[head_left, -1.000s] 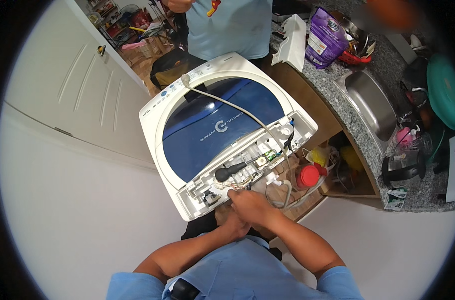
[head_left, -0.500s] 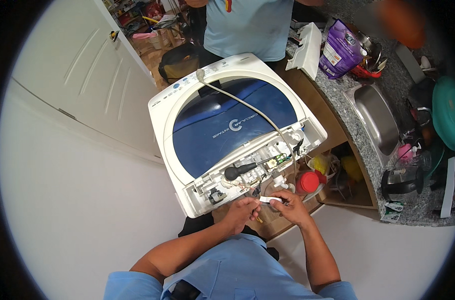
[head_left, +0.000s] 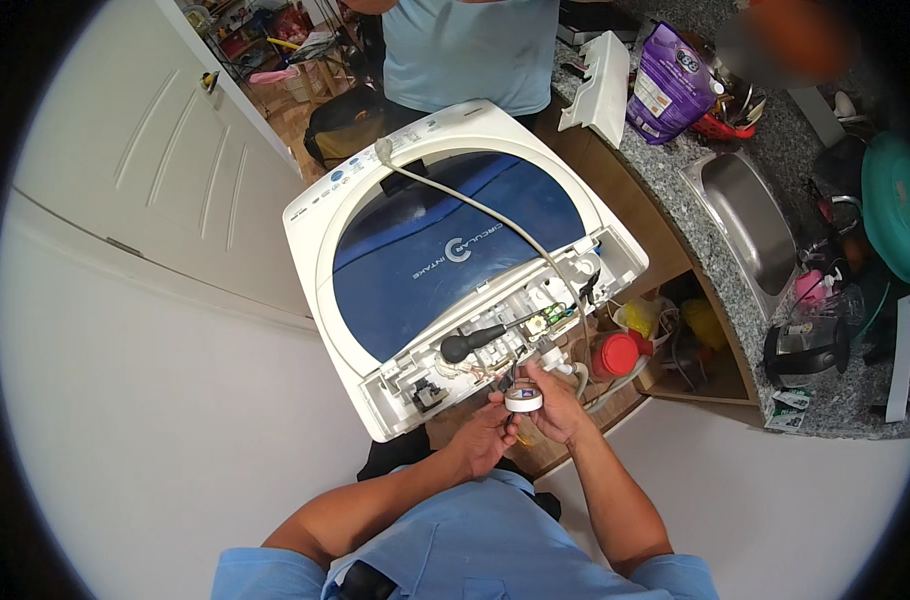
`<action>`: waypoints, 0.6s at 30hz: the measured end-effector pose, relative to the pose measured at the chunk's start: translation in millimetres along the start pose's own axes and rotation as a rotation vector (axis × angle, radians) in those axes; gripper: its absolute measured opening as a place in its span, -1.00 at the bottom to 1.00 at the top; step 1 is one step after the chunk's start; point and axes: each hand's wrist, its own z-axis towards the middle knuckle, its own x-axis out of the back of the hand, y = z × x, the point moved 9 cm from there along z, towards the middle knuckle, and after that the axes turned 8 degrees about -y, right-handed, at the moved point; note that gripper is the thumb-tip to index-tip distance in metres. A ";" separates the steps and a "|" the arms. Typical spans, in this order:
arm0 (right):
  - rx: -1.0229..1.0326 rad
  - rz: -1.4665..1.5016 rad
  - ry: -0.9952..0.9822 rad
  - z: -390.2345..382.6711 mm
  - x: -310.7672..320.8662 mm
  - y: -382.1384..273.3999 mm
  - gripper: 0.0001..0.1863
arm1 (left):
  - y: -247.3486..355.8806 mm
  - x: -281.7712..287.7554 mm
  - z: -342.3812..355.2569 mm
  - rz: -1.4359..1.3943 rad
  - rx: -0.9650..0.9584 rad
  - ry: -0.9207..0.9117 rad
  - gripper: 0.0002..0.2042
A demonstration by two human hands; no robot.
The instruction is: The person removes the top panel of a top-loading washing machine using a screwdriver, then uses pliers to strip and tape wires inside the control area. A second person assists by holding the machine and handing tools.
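Note:
My right hand (head_left: 557,408) is closed on a small white roll of tape (head_left: 523,403), its round side turned up. Close beside it, my left hand (head_left: 483,437) pinches thin dark wires (head_left: 506,382) that hang from the washing machine (head_left: 315,270). Both hands are just below the machine's rear edge. Its rear compartment is uncovered, showing wiring and white fittings. Across that compartment lies a screwdriver (head_left: 472,343) with a rounded black handle. A grey power cord (head_left: 495,212) runs over the blue lid.
Another person in a light blue shirt (head_left: 465,55) stands beyond the machine. On the right, a granite counter (head_left: 665,170) bears a white panel (head_left: 600,95), a purple pouch (head_left: 667,85) and a steel sink (head_left: 750,220). A red-lidded container (head_left: 615,355) stands by the open cabinet. A white door (head_left: 155,130) is at left.
The tape roll has turned, so its round face now shows. My right hand has moved slightly left and up, nearer the wires and my left hand. The view has shifted a little.

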 end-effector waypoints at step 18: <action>0.204 -0.725 0.418 -32.2 0.5 -16.0 -0.52 | 21.8 -6.3 -10.4 0.205 -0.016 0.108 -0.92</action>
